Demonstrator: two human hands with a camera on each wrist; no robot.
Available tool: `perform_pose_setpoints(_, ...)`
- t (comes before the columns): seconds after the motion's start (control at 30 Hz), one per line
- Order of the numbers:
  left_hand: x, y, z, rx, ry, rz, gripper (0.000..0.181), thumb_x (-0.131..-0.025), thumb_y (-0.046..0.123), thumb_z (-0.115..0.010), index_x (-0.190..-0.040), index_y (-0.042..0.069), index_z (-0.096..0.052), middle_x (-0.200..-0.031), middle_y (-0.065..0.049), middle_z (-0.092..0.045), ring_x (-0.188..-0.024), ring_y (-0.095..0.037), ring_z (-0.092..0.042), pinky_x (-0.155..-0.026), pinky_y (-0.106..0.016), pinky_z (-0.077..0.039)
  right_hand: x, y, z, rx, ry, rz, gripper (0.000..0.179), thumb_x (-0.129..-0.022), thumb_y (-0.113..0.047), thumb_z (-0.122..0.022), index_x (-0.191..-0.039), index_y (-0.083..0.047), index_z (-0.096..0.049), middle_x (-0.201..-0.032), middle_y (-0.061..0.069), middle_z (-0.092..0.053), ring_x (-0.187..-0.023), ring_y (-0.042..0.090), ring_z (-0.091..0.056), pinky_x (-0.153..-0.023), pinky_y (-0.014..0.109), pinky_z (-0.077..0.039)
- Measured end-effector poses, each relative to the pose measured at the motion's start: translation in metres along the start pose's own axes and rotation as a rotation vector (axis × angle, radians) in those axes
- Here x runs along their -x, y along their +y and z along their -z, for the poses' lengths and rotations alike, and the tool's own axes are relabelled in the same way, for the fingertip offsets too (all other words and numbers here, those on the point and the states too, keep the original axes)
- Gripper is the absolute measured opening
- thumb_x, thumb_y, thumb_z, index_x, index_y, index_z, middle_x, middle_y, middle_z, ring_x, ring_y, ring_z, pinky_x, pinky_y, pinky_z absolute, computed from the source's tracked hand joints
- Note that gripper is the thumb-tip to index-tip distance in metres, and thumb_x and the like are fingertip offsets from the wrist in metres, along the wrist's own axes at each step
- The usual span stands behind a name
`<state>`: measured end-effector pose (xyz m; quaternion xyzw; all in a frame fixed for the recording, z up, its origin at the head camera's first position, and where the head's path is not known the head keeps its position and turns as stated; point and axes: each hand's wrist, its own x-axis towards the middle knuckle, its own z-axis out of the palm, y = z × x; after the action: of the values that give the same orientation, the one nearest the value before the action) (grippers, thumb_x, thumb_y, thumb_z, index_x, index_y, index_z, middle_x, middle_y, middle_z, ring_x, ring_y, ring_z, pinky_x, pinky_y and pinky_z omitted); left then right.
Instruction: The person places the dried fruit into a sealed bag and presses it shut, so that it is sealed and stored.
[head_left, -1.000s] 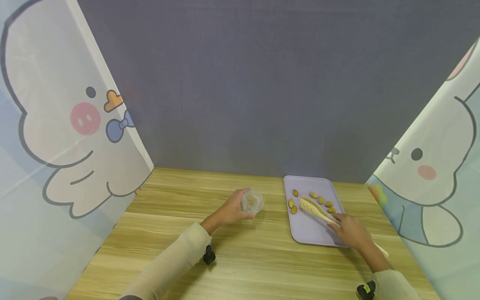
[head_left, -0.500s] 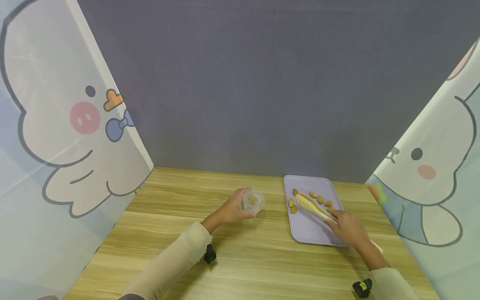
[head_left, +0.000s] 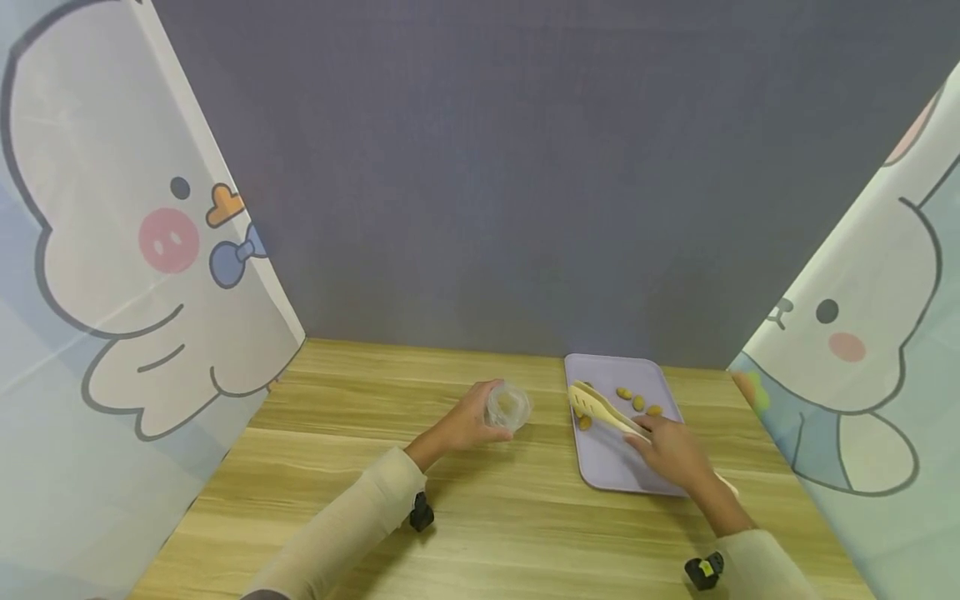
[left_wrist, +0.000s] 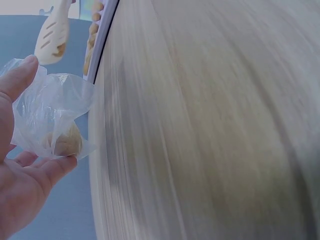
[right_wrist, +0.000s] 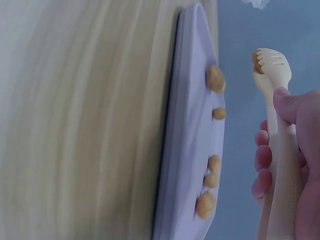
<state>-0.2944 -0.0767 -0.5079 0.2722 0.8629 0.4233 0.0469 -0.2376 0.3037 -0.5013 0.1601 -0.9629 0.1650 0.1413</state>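
Note:
My left hand [head_left: 468, 421] holds a clear plastic bag [head_left: 508, 407] upright between thumb and fingers, its mouth spread. Inside the bag, a brown nut-like piece [left_wrist: 68, 142] shows through the plastic in the left wrist view. With my right hand [head_left: 671, 454] I grip cream slotted tongs [head_left: 600, 407] over the tray's left side. Their tips pinch another brown nut-like piece [right_wrist: 257, 61], seen in the right wrist view. Several similar pieces [head_left: 638, 403] lie on the lilac tray [head_left: 611, 462]; the tongs partly hide those by its left edge.
The tray lies on a wood-grain table [head_left: 525, 533], right of the bag. A grey panel [head_left: 487, 183] stands along the back edge. Cartoon-printed panels flank the table, a white bird figure [head_left: 112, 250] at left and a rabbit [head_left: 862, 308] at right.
My right hand has moved left with the tongs, whose tips now reach the tray's left edge, nearer the bag. The left hand and bag stay almost in place.

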Motion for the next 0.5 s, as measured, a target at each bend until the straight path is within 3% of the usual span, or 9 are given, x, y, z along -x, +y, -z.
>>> perform_pose_setpoints(0.2,-0.001,0.001,-0.002,-0.016,-0.006,-0.008,0.099,-0.082,0.027,-0.087,-0.158,0.002,-0.029,-0.153,-0.018,-0.041,-0.125,-0.030,-0.052,-0.103,-0.051,-0.047,-0.009,-0.015,0.001,-0.001,0.050,0.070,0.030,-0.090,-0.022,-0.077,-0.109,0.002,-0.074,-0.087,0.012,-0.075,-0.074,0.027,-0.069,-0.067,0.047,-0.055)
perform_pose_setpoints(0.5,-0.001,0.002,-0.003,-0.013,-0.008,-0.011,0.100,-0.081,0.028,-0.088,-0.158,0.003,-0.030,-0.153,-0.018,-0.042,-0.126,-0.030,-0.052,-0.104,-0.050,-0.047,-0.017,-0.030,0.003,-0.052,-0.002,0.053,0.027,-0.092,-0.023,-0.075,-0.112,-0.004,-0.075,-0.092,0.005,-0.077,-0.073,0.015,-0.063,-0.066,0.041,-0.052)
